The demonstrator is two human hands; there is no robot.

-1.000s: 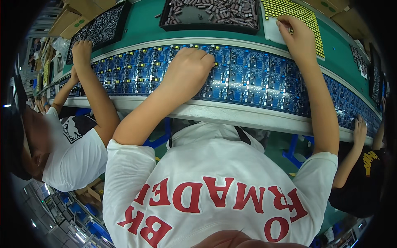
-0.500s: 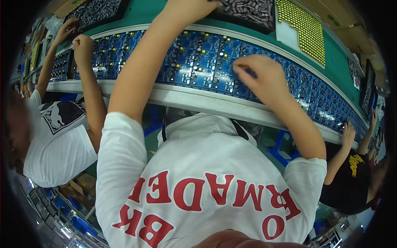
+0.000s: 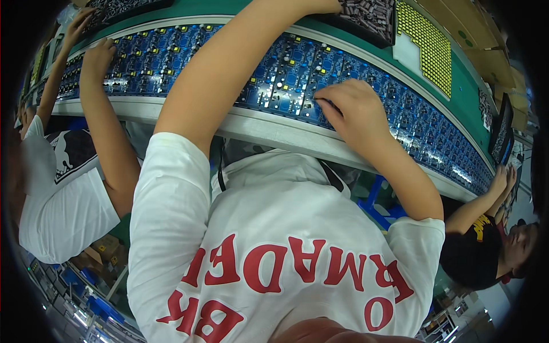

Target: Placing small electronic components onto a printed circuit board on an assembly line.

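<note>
A long row of blue circuit boards (image 3: pixel 274 86) runs along a pale rail in front of me, with small yellow, white and dark parts fitted on them. My right hand (image 3: pixel 357 108) is over the boards, thumb and forefinger brought together in a pinch just above one board. Whatever is between those fingertips is too small to name. My left arm stretches across the boards to the far side. There my left hand (image 3: pixel 323 6) is at the edge of a black tray (image 3: pixel 390 41) heaped with small dark cylindrical components (image 3: pixel 369 17); its fingers are cut off by the picture's top edge.
A sheet of yellow square parts (image 3: pixel 426 46) lies right of the tray on the green bench (image 3: pixel 466 108). At left, a co-worker's hands (image 3: pixel 98 57) are over the same row. Another person's hands (image 3: pixel 503 180) are at the right end. Cardboard boxes (image 3: pixel 494 66) stand far right.
My view has shifted slightly. My right hand has moved a little left and nearer over the boards, fingers in a tighter pinch. My left hand stays by the component tray.
</note>
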